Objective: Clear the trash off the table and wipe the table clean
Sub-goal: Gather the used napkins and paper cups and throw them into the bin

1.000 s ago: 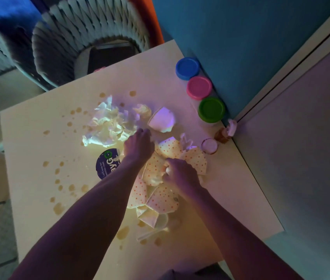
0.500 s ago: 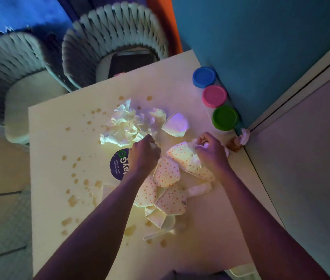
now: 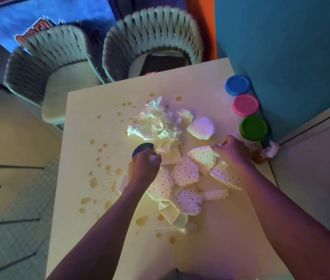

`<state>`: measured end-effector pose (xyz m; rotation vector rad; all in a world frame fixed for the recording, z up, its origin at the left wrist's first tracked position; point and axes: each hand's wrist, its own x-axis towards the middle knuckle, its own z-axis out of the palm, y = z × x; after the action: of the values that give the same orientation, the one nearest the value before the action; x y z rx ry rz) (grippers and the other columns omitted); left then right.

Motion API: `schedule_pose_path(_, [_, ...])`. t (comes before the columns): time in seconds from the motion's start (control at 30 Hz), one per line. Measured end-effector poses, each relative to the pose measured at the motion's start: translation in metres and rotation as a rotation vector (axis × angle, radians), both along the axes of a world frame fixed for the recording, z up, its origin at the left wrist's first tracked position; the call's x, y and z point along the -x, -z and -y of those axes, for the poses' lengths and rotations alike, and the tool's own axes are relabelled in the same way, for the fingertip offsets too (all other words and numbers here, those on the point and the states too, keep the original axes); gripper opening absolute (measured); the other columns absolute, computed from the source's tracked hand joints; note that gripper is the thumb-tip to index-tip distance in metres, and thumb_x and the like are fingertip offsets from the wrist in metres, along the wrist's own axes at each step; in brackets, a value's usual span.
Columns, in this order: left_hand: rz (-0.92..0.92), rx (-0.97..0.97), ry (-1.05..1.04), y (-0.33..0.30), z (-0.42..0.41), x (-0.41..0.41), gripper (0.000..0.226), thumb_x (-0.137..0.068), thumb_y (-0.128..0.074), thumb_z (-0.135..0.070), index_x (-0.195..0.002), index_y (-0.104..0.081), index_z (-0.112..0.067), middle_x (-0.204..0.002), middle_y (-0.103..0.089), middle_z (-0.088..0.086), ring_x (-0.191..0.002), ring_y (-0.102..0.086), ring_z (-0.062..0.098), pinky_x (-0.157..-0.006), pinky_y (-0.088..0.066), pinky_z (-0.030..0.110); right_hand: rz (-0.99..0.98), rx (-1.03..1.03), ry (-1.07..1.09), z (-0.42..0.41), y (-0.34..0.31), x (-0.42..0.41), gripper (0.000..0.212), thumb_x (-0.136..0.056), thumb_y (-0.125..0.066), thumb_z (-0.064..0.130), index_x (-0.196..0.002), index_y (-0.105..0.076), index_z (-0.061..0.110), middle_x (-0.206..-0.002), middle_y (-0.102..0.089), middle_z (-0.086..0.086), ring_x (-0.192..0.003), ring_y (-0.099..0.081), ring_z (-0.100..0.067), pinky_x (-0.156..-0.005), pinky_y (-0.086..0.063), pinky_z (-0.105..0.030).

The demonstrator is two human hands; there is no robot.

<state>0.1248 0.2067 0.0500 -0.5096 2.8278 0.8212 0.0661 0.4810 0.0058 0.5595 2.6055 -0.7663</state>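
tubs (image 3: 245, 105) right of napkins (image 3: 156, 123), on table (image 3: 91, 122)

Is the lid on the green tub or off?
On. The green tub by the wall shows a closed green lid on top, like the blue and pink ones.

We see a stained table (image 3: 99, 199) strewn with dotted paper scraps (image 3: 186, 172) and crumpled tissue (image 3: 156, 124). Our left hand (image 3: 143, 168) and right hand (image 3: 232, 152) each pinch scraps.

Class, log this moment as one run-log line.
left hand: gripping paper scrap | right hand: pinching dotted paper | table: stained, trash remaining
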Motion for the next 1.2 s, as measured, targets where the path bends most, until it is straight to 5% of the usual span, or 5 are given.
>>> schedule_pose_path(0.17, [0.059, 0.031, -0.037, 0.001, 0.012, -0.003, 0.02, -0.088, -0.056, -0.03, -0.102, -0.069, -0.023, -0.096, -0.072, 0.012, -0.08, -0.06, 0.034, -0.068, -0.044, 0.035, 0.059, -0.07, -0.051, 0.0, 0.007, 0.004, 0.06, -0.081, -0.075, 0.05, -0.123, -0.055, 0.012, -0.121, -0.064, -0.019, -0.11, -0.062, -0.039, -0.085, -0.049, -0.042])
schedule_pose_path(0.3, [0.038, 0.038, -0.052, 0.001, 0.024, -0.001, 0.043, -0.085, -0.056, -0.022, -0.126, -0.063, -0.031, -0.108, -0.073, 0.01, -0.093, -0.065, 0.036, -0.07, -0.045, 0.035, 0.09, -0.111, -0.09, 0.003, 0.009, 0.004, 0.047, -0.084, -0.071, 0.042, -0.119, -0.06, 0.013, -0.122, -0.064, -0.019, -0.109, -0.062, -0.039, -0.086, -0.05, -0.041])
schedule_pose_path(0.63, [-0.042, 0.076, 0.014, 0.008, 0.072, 0.045, 0.06, -0.083, -0.061, -0.013, -0.137, -0.052, -0.036, -0.146, -0.043, -0.004, -0.099, -0.065, 0.029, -0.069, -0.048, 0.033, -0.047, -0.112, -0.088, 0.016, -0.004, 0.006, 0.034, -0.09, -0.064, 0.033, -0.115, -0.056, 0.01, -0.111, -0.067, -0.017, -0.091, -0.062, -0.035, -0.072, -0.045, -0.036])
schedule_pose_path(0.93, [0.184, 0.275, 0.383, 0.028, 0.083, 0.1, 0.072, -0.09, -0.062, -0.015, -0.148, -0.036, -0.047, -0.165, -0.016, -0.007, -0.147, -0.025, 0.028, -0.091, -0.054, 0.047, -0.294, -0.015, -0.027, 0.042, -0.038, 0.01, 0.033, -0.082, -0.062, 0.014, -0.114, -0.067, 0.023, -0.096, -0.071, -0.019, -0.089, -0.065, -0.04, -0.074, -0.05, -0.038])
schedule_pose_path(1.2, [0.139, 0.227, 0.318, 0.055, 0.087, 0.095, 0.068, -0.092, -0.061, -0.017, -0.15, -0.031, -0.035, -0.138, -0.051, 0.005, -0.119, -0.051, 0.033, -0.082, -0.056, 0.047, -0.392, 0.036, -0.121, 0.085, -0.055, 0.017, 0.04, -0.078, -0.066, 0.009, -0.116, -0.066, 0.022, -0.104, -0.072, -0.008, -0.091, -0.064, -0.032, -0.072, -0.039, -0.028])
